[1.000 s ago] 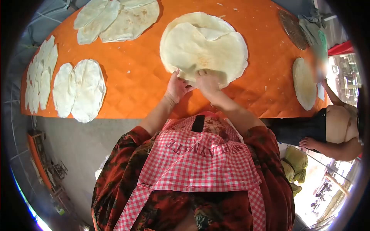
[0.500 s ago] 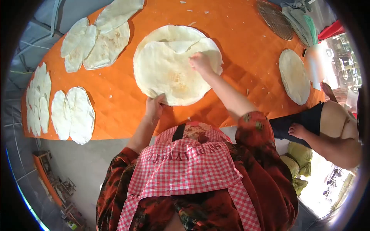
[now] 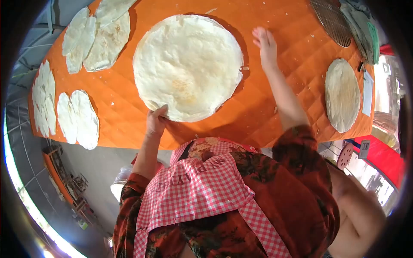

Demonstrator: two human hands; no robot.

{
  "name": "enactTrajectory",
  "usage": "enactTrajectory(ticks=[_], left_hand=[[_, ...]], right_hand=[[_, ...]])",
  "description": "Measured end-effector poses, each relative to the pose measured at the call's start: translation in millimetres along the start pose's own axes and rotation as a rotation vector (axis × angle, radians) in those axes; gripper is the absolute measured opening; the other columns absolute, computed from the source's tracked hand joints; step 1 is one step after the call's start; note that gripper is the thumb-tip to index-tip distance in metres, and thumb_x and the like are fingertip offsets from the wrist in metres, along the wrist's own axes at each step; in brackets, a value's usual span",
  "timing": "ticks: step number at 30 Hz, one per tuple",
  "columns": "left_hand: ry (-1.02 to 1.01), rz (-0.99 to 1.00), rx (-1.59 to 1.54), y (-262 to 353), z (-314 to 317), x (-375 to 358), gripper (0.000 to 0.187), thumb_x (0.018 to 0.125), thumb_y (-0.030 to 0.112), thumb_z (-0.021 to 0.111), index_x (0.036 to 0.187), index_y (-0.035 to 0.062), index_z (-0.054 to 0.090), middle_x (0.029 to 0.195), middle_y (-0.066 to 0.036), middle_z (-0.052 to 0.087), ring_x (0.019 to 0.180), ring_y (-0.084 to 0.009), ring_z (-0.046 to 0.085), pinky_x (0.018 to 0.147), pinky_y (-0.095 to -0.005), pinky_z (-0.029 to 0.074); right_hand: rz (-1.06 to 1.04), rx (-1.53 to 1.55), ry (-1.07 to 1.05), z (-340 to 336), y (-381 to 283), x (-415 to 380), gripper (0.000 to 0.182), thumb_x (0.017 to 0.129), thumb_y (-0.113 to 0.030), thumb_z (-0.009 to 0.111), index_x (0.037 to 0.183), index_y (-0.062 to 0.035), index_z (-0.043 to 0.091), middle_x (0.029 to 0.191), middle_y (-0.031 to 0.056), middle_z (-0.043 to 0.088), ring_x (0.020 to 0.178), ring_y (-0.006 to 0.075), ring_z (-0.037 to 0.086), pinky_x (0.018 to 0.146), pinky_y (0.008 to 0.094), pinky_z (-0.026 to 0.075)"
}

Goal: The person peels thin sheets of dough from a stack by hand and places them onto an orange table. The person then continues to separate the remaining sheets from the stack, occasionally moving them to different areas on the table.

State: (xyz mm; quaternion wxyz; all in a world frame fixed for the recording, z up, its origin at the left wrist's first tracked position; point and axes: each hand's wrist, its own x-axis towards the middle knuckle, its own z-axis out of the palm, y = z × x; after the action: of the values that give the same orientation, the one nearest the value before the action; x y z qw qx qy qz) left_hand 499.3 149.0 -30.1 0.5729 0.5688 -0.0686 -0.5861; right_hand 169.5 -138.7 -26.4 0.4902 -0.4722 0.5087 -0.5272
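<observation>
A large round sheet of thin flatbread (image 3: 189, 60), pale with a browned patch, lies flat on the orange table cover (image 3: 215, 133). It looks like a stack at its layered edges. My left hand (image 3: 156, 121) pinches its near left edge, thumb on top. To the right of the flatbread, my right hand (image 3: 265, 45) is raised above the cover, apart from the bread, its fingers stretched out and holding nothing.
Several folded flatbreads (image 3: 107, 41) lie at the table's left, with another folded pair (image 3: 78, 120) near the front edge. An oval-looking flatbread (image 3: 343, 94), a wire rack (image 3: 332, 21) and a grey cloth (image 3: 359, 34) are at the right. Another person's arm (image 3: 361, 210) shows at lower right.
The flatbread's folded-over far edge now lies flat. My right hand has left the bread and moved right and away, opening. My left hand stays at the near edge; the view has shifted.
</observation>
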Motion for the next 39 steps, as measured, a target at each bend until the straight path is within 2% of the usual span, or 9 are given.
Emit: enactTrajectory(ticks=[2, 6, 10, 16, 20, 23, 25, 27, 39], left_hand=[[-0.014, -0.056, -0.039, -4, -17, 9, 0.042, 0.084, 0.01, 0.051, 0.124, -0.0043, 0.048, 0.119, -0.013, 0.058, 0.105, -0.0275, 0.059, 0.088, -0.0384, 0.05], [0.023, -0.067, -0.065, -4, -14, 8, 0.04, 0.086, 0.015, 0.051, 0.121, -0.0046, 0.053, 0.119, -0.012, 0.058, 0.107, -0.027, 0.058, 0.089, -0.0376, 0.049], [0.031, -0.067, -0.03, -7, -18, 18, 0.042, 0.086, 0.015, 0.053, 0.124, -0.003, 0.049, 0.121, -0.012, 0.057, 0.108, -0.026, 0.057, 0.089, -0.0379, 0.049], [-0.09, -0.057, -0.025, -1, -14, 14, 0.043, 0.086, 0.008, 0.056, 0.127, -0.0004, 0.044, 0.119, -0.012, 0.057, 0.105, -0.0263, 0.058, 0.083, -0.0395, 0.052], [-0.093, -0.042, -0.06, 3, -5, 5, 0.039, 0.084, 0.001, 0.058, 0.121, -0.0002, 0.047, 0.112, -0.012, 0.059, 0.097, -0.0249, 0.061, 0.072, -0.0369, 0.055], [-0.122, -0.054, -0.127, 1, -11, 9, 0.036, 0.084, 0.0, 0.058, 0.119, -0.0005, 0.049, 0.108, -0.011, 0.061, 0.092, -0.0231, 0.063, 0.07, -0.0352, 0.056], [-0.144, -0.075, -0.157, 3, -12, 8, 0.036, 0.084, 0.0, 0.057, 0.119, -0.0008, 0.049, 0.107, -0.012, 0.061, 0.092, -0.0229, 0.063, 0.07, -0.0355, 0.056], [-0.159, -0.096, -0.158, 1, -16, 12, 0.034, 0.085, 0.001, 0.057, 0.118, 0.0006, 0.049, 0.106, -0.011, 0.062, 0.091, -0.0228, 0.064, 0.07, -0.0356, 0.057], [-0.177, -0.131, -0.162, 1, -18, 13, 0.033, 0.085, 0.004, 0.06, 0.116, 0.0036, 0.05, 0.104, -0.01, 0.063, 0.088, -0.0223, 0.064, 0.067, -0.0351, 0.057]], right_hand=[[0.124, -0.117, -0.067, 9, -3, -37, 0.051, 0.092, -0.04, 0.052, 0.126, -0.002, 0.049, 0.118, 0.0138, 0.059, 0.112, 0.0228, 0.057, 0.091, 0.0355, 0.046], [-0.244, -0.704, -0.231, 56, 29, -59, 0.068, 0.094, -0.045, 0.047, 0.142, -0.002, 0.026, 0.142, 0.0226, 0.036, 0.129, 0.0353, 0.039, 0.107, 0.041, 0.03], [-0.06, -0.423, -0.37, 40, 10, -55, 0.074, 0.094, -0.05, 0.042, 0.145, -0.0006, 0.019, 0.149, 0.0208, 0.025, 0.139, 0.0335, 0.024, 0.111, 0.0416, 0.025], [-0.236, -0.983, -0.354, 60, 34, -69, 0.079, 0.091, -0.054, 0.044, 0.147, -0.0055, 0.016, 0.153, 0.0153, 0.016, 0.143, 0.0279, 0.013, 0.114, 0.0437, 0.018], [-0.229, -1.05, -0.205, 51, -17, -84, 0.065, 0.088, -0.043, 0.057, 0.139, -0.0088, 0.035, 0.148, 0.0127, 0.029, 0.137, 0.0303, 0.027, 0.107, 0.0456, 0.031], [-0.551, -0.785, -0.395, 63, -50, -137, 0.059, 0.086, -0.036, 0.062, 0.133, -0.0049, 0.044, 0.139, 0.016, 0.043, 0.131, 0.0318, 0.037, 0.108, 0.04, 0.029], [-0.462, -0.753, -0.706, 77, -42, -192, 0.053, 0.081, -0.03, 0.067, 0.125, -0.004, 0.051, 0.131, 0.0131, 0.051, 0.125, 0.0307, 0.043, 0.106, 0.0396, 0.033], [-0.672, -0.907, -0.941, 95, -42, -221, 0.053, 0.079, -0.028, 0.068, 0.123, -0.0042, 0.052, 0.131, 0.0123, 0.05, 0.126, 0.0299, 0.042, 0.106, 0.0391, 0.033], [-0.487, -0.856, -1.061, 103, -26, -222, 0.048, 0.074, -0.003, 0.06, 0.121, -0.0025, 0.053, 0.135, 0.0111, 0.046, 0.128, 0.0299, 0.04, 0.106, 0.0378, 0.034]])
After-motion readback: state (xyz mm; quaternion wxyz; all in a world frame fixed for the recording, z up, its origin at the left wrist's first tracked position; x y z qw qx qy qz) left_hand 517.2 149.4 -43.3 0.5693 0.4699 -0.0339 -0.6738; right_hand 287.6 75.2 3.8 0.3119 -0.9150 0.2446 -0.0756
